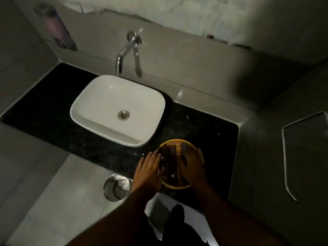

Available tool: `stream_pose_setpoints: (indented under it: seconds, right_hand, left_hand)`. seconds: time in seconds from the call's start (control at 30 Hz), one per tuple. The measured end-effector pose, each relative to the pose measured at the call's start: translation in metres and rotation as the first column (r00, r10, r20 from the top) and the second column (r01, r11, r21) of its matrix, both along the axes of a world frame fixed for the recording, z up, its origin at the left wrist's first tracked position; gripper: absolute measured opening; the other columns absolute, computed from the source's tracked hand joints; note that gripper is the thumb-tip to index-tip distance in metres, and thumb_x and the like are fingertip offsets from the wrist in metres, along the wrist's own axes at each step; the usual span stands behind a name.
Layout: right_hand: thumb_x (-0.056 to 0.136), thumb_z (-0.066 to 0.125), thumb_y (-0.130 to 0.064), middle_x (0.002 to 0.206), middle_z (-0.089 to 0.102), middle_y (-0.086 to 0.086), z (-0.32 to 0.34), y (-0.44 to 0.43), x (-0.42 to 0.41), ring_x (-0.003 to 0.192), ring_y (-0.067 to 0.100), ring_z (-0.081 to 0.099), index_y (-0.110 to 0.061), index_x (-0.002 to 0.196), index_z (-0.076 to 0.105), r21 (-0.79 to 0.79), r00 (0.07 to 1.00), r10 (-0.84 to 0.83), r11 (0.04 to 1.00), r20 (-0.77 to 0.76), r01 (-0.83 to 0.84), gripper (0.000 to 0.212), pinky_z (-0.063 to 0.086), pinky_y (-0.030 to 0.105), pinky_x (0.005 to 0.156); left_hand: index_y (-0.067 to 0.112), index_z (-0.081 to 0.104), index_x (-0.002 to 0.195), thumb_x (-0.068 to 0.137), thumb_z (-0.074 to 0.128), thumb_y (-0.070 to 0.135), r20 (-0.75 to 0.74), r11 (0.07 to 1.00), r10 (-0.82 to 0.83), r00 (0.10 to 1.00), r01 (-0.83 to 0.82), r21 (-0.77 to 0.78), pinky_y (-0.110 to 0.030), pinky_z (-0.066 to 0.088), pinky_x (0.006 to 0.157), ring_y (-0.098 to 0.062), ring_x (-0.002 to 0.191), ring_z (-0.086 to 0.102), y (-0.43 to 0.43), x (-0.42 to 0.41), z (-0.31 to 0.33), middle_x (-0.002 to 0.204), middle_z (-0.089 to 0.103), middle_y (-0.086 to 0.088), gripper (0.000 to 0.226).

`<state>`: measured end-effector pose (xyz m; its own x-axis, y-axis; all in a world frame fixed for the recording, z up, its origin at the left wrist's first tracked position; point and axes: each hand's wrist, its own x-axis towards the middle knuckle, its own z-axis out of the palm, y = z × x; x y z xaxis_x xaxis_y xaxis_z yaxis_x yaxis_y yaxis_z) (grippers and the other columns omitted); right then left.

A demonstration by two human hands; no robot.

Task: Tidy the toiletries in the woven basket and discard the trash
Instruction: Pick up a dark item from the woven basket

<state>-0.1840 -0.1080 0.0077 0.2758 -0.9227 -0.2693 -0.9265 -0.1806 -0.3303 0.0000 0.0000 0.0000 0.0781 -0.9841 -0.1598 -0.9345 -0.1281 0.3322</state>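
Observation:
A round woven basket sits on the black counter near its front edge, right of the sink. Several dark toiletry items lie inside it; the dim light hides their detail. My left hand lies flat against the basket's left rim, fingers spread. My right hand reaches into the basket from the right, its fingers on the dark items; whether it grips one I cannot tell. A round metal trash bin with something pale inside stands on the floor below the counter's edge.
A white basin sits mid-counter under a chrome wall tap. A dispenser hangs on the wall at the back left. The black counter runs left of the basin. A wall closes off the right side.

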Motion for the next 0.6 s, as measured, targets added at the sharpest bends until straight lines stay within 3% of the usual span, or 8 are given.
stream_pose_setpoints:
  seconds: [0.1, 0.2, 0.3, 0.47, 0.6]
  right_hand:
    - [0.106, 0.038, -0.046, 0.165, 0.036, -0.001, -0.015, 0.007, -0.002, 0.157, 0.025, 0.016, -0.029, 0.156, 0.039, 0.043, 0.988, -0.123, 0.992, 0.09, 0.12, 0.053, 0.009, 0.042, 0.13]
    - [0.105, 0.047, -0.045, 0.166, 0.032, 0.007, -0.024, 0.012, 0.003, 0.155, 0.027, 0.022, -0.019, 0.156, 0.04, 0.138, 0.959, -0.264, 0.959, 0.105, 0.248, 0.057, 0.018, 0.042, 0.129]
    - [0.097, 0.063, -0.039, 0.164, 0.032, 0.005, -0.026, 0.007, 0.008, 0.152, 0.026, 0.029, -0.023, 0.153, 0.043, 0.162, 0.889, -0.416, 0.907, 0.192, 0.39, 0.062, 0.025, 0.04, 0.126]
    - [0.09, 0.073, -0.031, 0.157, 0.046, 0.005, -0.027, 0.001, 0.011, 0.145, 0.03, 0.043, -0.02, 0.148, 0.051, 0.28, 0.836, -0.486, 0.865, 0.255, 0.417, 0.063, 0.034, 0.046, 0.123]
    - [0.088, 0.075, -0.026, 0.145, 0.059, 0.006, -0.019, -0.001, 0.006, 0.134, 0.031, 0.056, -0.019, 0.136, 0.062, 0.312, 0.834, -0.489, 0.858, 0.257, 0.407, 0.05, 0.044, 0.042, 0.112]
  left_hand:
    - [0.021, 0.035, 0.168, 0.108, 0.045, 0.049, -0.015, 0.998, 0.053, 0.998, -0.053, 0.038, -0.051, 0.024, 0.135, -0.027, 0.166, 0.03, 0.013, -0.005, -0.021, 0.177, 0.035, -0.004, 0.068]
    - [0.023, 0.032, 0.168, 0.108, 0.043, 0.051, 0.0, 0.998, 0.044, 0.999, -0.044, 0.043, -0.051, 0.023, 0.135, -0.024, 0.166, 0.027, 0.022, -0.011, -0.033, 0.178, 0.034, -0.003, 0.067]
    - [0.024, 0.029, 0.169, 0.11, 0.043, 0.051, 0.005, 0.999, 0.04, 0.999, -0.04, 0.028, -0.051, 0.019, 0.137, -0.023, 0.168, 0.023, 0.02, -0.014, -0.034, 0.179, 0.029, -0.003, 0.067]
    - [0.02, 0.031, 0.17, 0.112, 0.045, 0.046, -0.03, 0.998, 0.06, 0.998, -0.06, 0.002, -0.049, 0.013, 0.138, -0.024, 0.169, 0.019, 0.005, -0.019, -0.02, 0.18, 0.028, -0.005, 0.066]
    - [0.016, 0.038, 0.168, 0.112, 0.047, 0.042, -0.061, 0.996, 0.09, 0.994, -0.091, -0.015, -0.048, 0.017, 0.138, -0.028, 0.166, 0.029, -0.009, -0.021, -0.005, 0.176, 0.038, -0.008, 0.062]
